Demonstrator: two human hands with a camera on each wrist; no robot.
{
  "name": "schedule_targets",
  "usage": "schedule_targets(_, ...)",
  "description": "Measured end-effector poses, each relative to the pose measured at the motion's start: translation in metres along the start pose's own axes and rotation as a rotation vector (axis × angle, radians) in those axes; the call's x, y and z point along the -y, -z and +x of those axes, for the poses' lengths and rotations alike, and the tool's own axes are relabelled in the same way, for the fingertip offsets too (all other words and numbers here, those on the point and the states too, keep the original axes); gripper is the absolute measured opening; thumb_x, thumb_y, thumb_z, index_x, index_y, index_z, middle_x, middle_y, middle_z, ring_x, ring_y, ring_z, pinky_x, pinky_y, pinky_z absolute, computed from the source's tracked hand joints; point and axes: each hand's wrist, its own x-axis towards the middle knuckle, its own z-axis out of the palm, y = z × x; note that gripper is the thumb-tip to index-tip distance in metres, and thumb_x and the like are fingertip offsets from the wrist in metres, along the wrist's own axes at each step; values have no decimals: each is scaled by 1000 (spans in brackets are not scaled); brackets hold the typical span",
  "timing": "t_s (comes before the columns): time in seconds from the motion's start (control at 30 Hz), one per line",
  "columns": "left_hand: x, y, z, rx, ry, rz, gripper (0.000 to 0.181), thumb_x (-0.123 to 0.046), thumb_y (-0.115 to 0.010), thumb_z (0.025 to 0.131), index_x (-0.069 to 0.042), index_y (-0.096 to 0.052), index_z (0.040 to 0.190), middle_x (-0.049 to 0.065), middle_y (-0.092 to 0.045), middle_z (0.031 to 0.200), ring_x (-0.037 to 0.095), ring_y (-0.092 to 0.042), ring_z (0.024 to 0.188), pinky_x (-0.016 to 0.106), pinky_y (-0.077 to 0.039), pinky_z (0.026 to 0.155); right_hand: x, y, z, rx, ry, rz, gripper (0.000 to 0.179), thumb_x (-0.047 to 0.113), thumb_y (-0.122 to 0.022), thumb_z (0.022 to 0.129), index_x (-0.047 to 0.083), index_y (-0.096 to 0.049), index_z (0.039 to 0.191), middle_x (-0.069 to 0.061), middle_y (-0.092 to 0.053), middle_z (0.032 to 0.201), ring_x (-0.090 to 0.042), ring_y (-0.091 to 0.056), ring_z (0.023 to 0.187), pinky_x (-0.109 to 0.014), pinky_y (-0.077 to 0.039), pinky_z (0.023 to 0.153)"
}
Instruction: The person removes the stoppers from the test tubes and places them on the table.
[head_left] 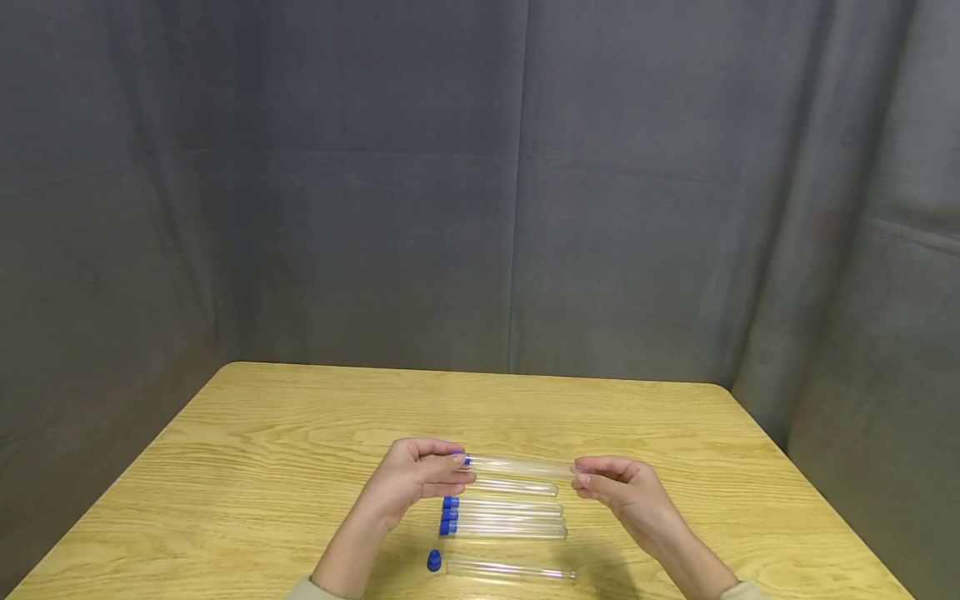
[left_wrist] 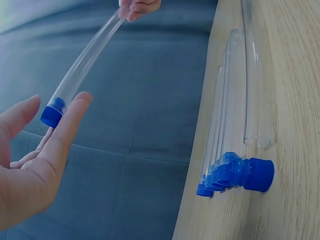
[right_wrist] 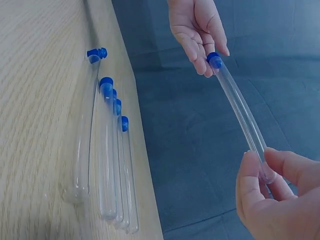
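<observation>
A clear test tube [head_left: 521, 467] with a blue cap [left_wrist: 52, 115] is held up above the table, lying sideways between the two hands. My right hand [head_left: 630, 500] pinches its rounded end between thumb and fingers, as the right wrist view shows. At the capped end is my left hand [head_left: 412, 482]; its fingers are extended beside the cap, with the thumb apart from them in the left wrist view. Below, several capped test tubes [right_wrist: 107, 150] lie side by side on the table. Nearer to me lies an uncapped test tube [head_left: 513, 570], with a loose blue cap [head_left: 434, 561] by its mouth.
The wood-grain table [head_left: 247, 467] has rounded far corners. Grey curtains [head_left: 375, 208] hang behind it and along both sides.
</observation>
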Motion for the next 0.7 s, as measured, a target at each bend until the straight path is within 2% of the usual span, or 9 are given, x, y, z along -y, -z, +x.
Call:
schedule_targets(0.3,0,-3,-1,-32,-43,109,26,-1,-59,83,17,-53,100,22,-64,87,28,-64,80,38,-52,71,-2,-3,1,7,22,49,14,-1,-58,85,3,-65,96,-3,-64,91,-14,-62,84,-28,-48,82)
schedule_targets(0.5,1,-6,-2,-54,-48,155,29,-3,-60,84,18,-52,102,23,-63,88,29,-64,79,38,-53,71,-3,-3,-1,4,12,62,14,-1,-58,84,4,-65,96,-4,-64,94,-15,-62,86,-28,-48,84)
schedule_targets(0.7,5,-7,-1,-89,-86,195,26,-2,-59,83,17,-54,100,23,-63,85,29,-64,77,36,-53,69,-5,-4,0,-29,-8,62,13,-2,-59,84,4,-66,92,-7,-65,94,-15,-63,84,-29,-48,83)
